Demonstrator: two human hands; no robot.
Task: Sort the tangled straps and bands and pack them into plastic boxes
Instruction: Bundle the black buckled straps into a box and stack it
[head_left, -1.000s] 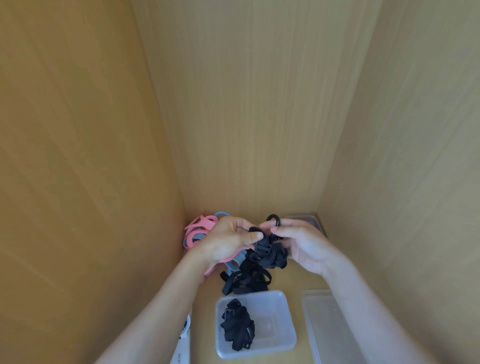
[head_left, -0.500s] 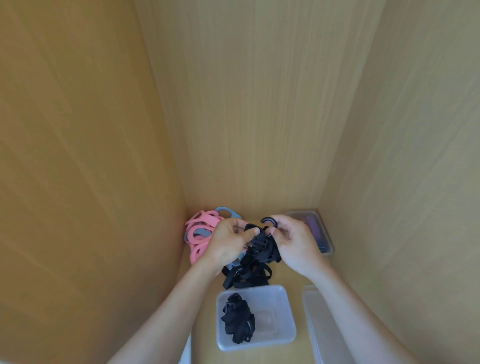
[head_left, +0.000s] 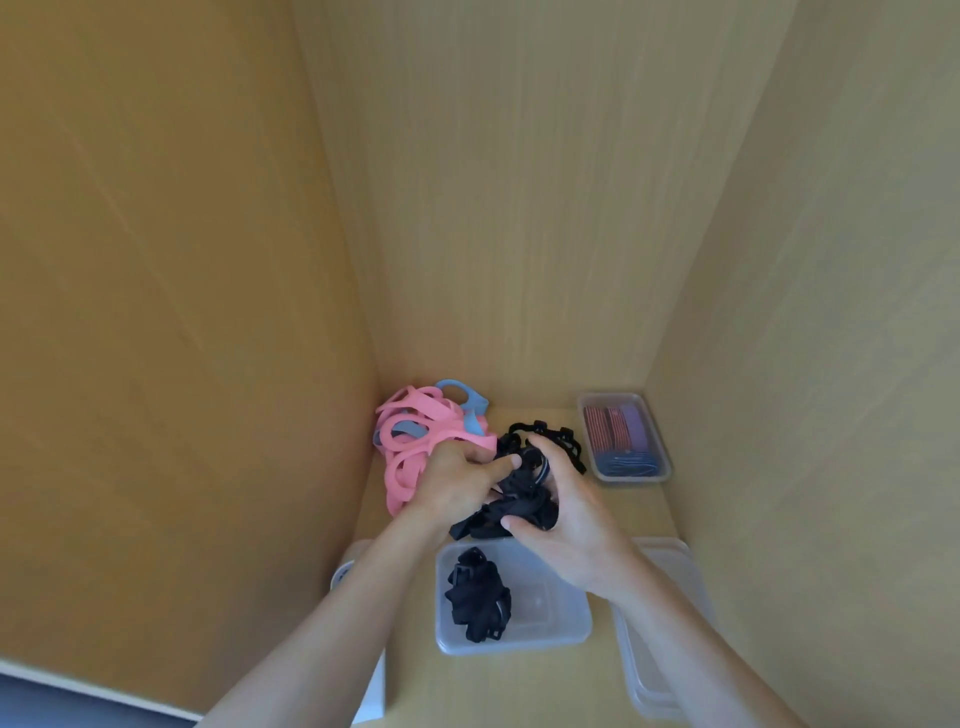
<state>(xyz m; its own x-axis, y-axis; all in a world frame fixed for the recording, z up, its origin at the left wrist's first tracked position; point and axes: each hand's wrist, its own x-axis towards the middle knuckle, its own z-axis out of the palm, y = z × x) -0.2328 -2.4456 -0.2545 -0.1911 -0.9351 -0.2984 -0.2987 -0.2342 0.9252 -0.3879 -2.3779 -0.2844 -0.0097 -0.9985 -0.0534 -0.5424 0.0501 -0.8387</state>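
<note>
I see one bunch of black straps (head_left: 524, 501) held up just behind the open clear box (head_left: 569, 621). Two hands are on it. The left hand (head_left: 457, 486) pinches the top of the bunch with its fingers (head_left: 496, 467). The right hand (head_left: 571, 525) has its fingers curled round the bunch from the other side.

Inside the open box lies one more clump of black straps (head_left: 475, 597), on its left side. A third black tangle (head_left: 550, 434) lies on the shelf (head_left: 639, 512) farther behind the box, past the hands.

Behind the box to the left is one pile of pink bands (head_left: 410, 447), with a few blue bands (head_left: 470, 413) mixed in; I cannot count them. Behind the box to the right sits a second box (head_left: 661, 460) with red, purple and blue bands in it. Just right of the open box lies one clear plastic piece (head_left: 670, 654); box or lid, I cannot tell. Left of the box is one white thing (head_left: 374, 693), partly hidden by the left arm.
</note>
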